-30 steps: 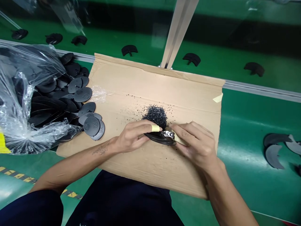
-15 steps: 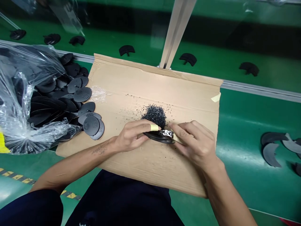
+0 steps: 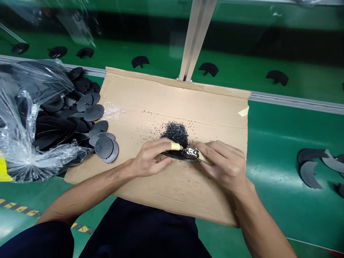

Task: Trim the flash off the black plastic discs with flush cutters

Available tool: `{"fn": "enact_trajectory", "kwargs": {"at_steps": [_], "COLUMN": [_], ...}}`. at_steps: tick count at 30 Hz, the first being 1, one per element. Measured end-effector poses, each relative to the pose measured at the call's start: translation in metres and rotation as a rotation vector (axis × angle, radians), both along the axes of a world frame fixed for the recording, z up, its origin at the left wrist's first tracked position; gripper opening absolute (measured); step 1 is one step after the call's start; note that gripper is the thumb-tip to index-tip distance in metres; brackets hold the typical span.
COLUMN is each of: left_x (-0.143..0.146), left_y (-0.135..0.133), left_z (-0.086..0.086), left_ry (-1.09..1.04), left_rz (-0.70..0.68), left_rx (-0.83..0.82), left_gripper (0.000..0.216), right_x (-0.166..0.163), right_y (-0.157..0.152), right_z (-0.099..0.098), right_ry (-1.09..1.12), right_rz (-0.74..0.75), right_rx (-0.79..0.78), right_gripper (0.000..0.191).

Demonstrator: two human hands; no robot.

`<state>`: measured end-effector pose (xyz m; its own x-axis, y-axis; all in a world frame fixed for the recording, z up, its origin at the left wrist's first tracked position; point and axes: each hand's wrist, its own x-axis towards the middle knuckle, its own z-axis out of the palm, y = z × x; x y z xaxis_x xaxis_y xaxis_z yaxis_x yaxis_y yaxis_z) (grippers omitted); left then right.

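Dark disc (image 3: 177,156) tips nearer to edge-on, metal-headed tool (image 3: 191,152) staying at its upper side

The change over the last second is slight. The disc shows less of its face than it did, now little more than a thin dark strip, and more of a lower left finger or thumb comes into sight. The view has shifted a little too, so part of this may be the camera. As a judgement, work continues on this same piece, neither set down nor swapped.

The disc is held above the cardboard (image 3: 150,89), just on the person's side of the heap of black bits (image 3: 175,132). The fingers of the left hand (image 3: 149,157) pinch its left end, a taped one on top. The fingers of the right hand (image 3: 224,161) are closed round the tool, hiding most of it; its head lies over the disc's right part. Whether the tool grips, cuts or only touches, I cannot tell.
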<state>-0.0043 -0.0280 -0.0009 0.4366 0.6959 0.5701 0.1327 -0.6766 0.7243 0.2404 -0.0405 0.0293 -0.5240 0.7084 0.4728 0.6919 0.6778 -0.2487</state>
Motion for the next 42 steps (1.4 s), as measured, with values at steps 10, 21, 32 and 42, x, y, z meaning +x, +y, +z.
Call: {"fn": "enact_trajectory", "kwargs": {"at_steps": [10, 21, 32, 42], "left_x": [0.002, 0.004, 0.008, -0.031], "left_y": [0.001, 0.013, 0.017, 0.079], "left_z": [-0.005, -0.012, 0.004, 0.065], "left_ry": [0.177, -0.081, 0.202, 0.548], "left_rz": [0.010, -0.043, -0.136, -0.348], "left_rx": [0.030, -0.612, -0.096, -0.079], "left_gripper": [0.019, 0.036, 0.038, 0.020], "right_x": [0.002, 0.036, -0.007, -0.006], "right_y": [0.008, 0.041, 0.016, 0.013], "right_z": [-0.008, -0.027, -0.009, -0.010], "right_ry": [-0.116, -0.199, 0.255, 0.161], "right_rz": [0.048, -0.212, 0.257, 0.079], "right_rx": [-0.084, 0.194, -0.097, 0.065], "right_gripper": [0.022, 0.046, 0.008, 0.013]}}
